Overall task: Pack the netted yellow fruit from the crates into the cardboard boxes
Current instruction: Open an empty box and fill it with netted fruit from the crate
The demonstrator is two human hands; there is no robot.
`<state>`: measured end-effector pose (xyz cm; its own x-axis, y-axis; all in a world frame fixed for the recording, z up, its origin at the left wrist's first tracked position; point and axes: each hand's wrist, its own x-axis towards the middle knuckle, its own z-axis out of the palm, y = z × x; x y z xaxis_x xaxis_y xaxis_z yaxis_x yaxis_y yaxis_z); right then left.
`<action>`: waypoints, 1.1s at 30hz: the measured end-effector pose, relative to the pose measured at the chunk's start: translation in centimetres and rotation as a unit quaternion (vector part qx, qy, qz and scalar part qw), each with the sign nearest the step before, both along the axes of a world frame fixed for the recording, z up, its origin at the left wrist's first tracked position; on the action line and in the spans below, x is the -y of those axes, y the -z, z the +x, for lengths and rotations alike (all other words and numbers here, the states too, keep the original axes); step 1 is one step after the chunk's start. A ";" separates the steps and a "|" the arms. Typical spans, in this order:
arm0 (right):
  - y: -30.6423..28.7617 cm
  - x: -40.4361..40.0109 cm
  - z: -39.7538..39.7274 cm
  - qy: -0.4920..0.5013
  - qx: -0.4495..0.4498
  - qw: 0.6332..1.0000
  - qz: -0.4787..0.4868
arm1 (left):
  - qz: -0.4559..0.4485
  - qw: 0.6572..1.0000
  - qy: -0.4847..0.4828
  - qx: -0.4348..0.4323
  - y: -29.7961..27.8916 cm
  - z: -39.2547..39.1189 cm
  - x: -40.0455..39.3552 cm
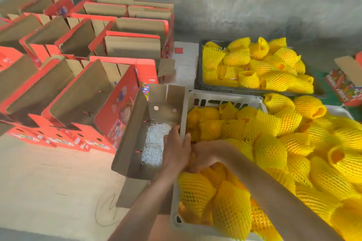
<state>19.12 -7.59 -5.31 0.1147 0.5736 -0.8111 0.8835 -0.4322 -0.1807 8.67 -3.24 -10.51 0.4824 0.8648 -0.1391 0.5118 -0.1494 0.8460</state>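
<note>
Yellow foam netting wraps every fruit in the white crate (pixel 197 97) at the near right, heaped well above its rim. Both hands meet at the crate's left edge, just where it touches the open cardboard box (pixel 137 123). The left hand (pixel 176 150) lies over the crate rim with its fingers stretched forward, fingertips reaching the box's right wall. The right hand (pixel 205 156) is curled down among the netted fruit (pixel 270 150) beside it — what exactly it grips is hidden by the left hand and blurred, so I cannot tell.

Inside the open cardboard box, a bed of white shredded paper (pixel 154 143) covers the bottom; no fruit shows in it. Behind the white crate stands a black crate (pixel 197 76), also full of netted fruit. To the left, rows of red boxes (pixel 82 92) stand on the floor with their brown flaps raised — another red box (pixel 346 84) sits at the far right edge.
</note>
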 end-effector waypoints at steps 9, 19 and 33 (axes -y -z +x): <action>-1.1 1.6 4.2 0.125 -0.106 0.964 0.210 | 0.055 0.989 -0.048 0.125 0.3 -0.6 0.4; -3.7 -0.4 8.8 0.292 -0.389 0.807 0.335 | 0.025 0.965 -0.044 0.259 -3.1 0.5 -2.8; 3.1 -0.8 8.9 -0.077 0.237 0.936 0.248 | -0.244 0.932 -0.269 0.020 4.8 -0.1 -8.6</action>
<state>28.06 -6.78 -8.45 0.2798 0.9051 -0.3202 0.9600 -0.2603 0.1030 8.59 5.34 -15.32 0.0099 0.8219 -0.5695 0.3683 0.5265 0.7662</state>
